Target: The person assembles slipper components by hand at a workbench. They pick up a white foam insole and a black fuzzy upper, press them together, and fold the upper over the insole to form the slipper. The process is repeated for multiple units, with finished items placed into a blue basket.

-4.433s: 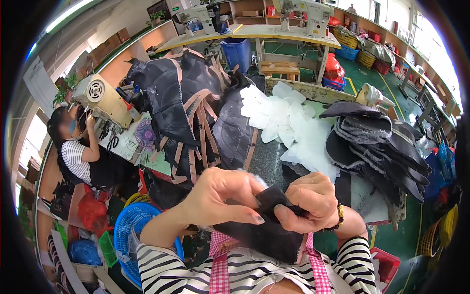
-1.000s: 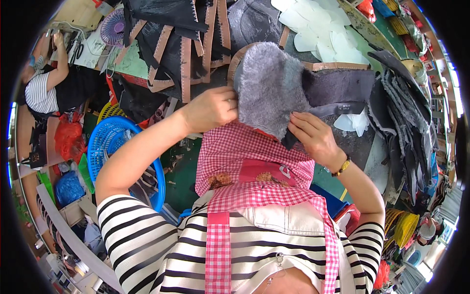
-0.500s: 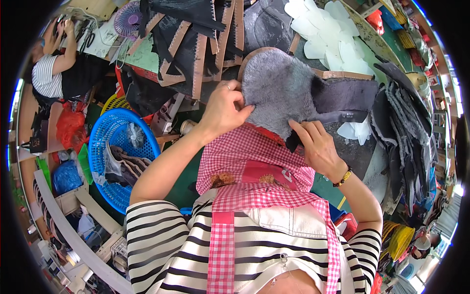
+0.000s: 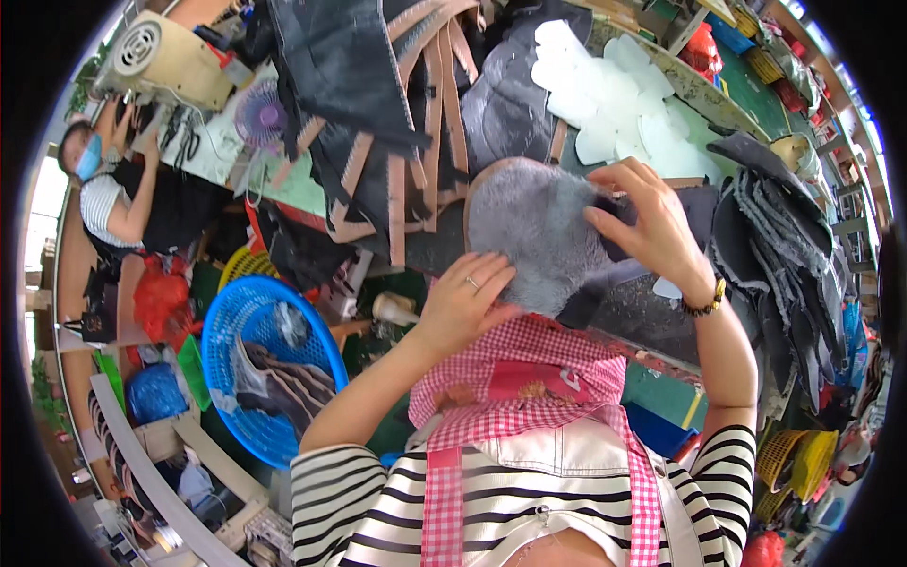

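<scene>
A rounded grey plush piece (image 4: 539, 236) with a tan rim along its far left edge lies at the near edge of the worktop. My left hand (image 4: 468, 300) rests on its near left edge, fingers stretched out flat. Over its right side is my right hand (image 4: 652, 222), thumb and fingers curved and apart, with nothing visible between them. Dark plush material (image 4: 694, 213) extends to the right beyond that hand and is partly hidden by it.
Black pieces with tan zigzag edges (image 4: 397, 189) and white translucent sheets (image 4: 605, 94) lie at the far side. Dark fleece pieces (image 4: 779, 236) are piled right. At left stand a blue basket (image 4: 219, 378), a purple fan (image 4: 260, 115) and a co-worker (image 4: 123, 208).
My right hand has left the near edge of the plush piece and moved up over its right side, fingers now spread. My left hand has slid nearer and flattened. The whole view has shifted.
</scene>
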`<move>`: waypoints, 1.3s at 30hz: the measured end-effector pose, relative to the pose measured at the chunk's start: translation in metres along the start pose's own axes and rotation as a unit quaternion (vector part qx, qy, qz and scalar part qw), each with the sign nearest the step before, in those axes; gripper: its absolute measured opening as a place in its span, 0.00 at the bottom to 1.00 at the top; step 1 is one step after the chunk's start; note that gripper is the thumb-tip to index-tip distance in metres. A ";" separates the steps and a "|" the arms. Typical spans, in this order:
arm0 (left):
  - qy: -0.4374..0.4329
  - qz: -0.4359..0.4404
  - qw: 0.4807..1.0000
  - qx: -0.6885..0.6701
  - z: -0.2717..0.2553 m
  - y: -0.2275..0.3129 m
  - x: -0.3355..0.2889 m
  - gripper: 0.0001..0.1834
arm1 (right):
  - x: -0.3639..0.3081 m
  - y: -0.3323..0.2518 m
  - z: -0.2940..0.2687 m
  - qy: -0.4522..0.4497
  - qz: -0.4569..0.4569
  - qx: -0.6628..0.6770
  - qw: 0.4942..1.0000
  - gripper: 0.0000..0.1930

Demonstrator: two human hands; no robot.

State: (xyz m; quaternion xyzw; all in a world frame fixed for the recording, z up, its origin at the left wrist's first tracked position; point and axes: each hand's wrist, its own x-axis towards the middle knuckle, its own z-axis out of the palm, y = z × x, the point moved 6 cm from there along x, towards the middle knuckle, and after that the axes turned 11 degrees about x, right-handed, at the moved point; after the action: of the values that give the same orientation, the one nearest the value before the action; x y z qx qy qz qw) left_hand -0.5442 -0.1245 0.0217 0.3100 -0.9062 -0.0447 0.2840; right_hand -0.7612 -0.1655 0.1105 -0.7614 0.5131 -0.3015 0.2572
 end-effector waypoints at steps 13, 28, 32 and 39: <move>-0.143 0.158 0.977 -0.007 -0.007 0.015 -0.009 0.24 | 0.011 0.031 0.045 -0.163 0.098 -0.153 0.970 0.25; -0.277 0.147 0.946 0.081 -0.004 0.031 0.003 0.23 | 0.013 0.024 0.078 -0.205 0.076 -0.145 0.965 0.16; -0.306 0.072 0.934 -0.172 -0.025 0.011 0.020 0.25 | 0.018 0.024 0.091 -0.243 0.097 -0.201 0.944 0.15; -0.236 -0.179 0.951 -0.091 0.020 -0.038 0.073 0.30 | 0.007 0.008 0.082 -0.212 0.047 -0.176 0.960 0.11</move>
State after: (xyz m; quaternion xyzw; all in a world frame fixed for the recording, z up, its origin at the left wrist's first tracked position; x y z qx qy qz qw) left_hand -0.5812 -0.1999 0.0306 0.4206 -0.8692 -0.2486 0.0760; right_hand -0.7049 -0.1675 0.0499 -0.8161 0.5268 -0.0257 0.2363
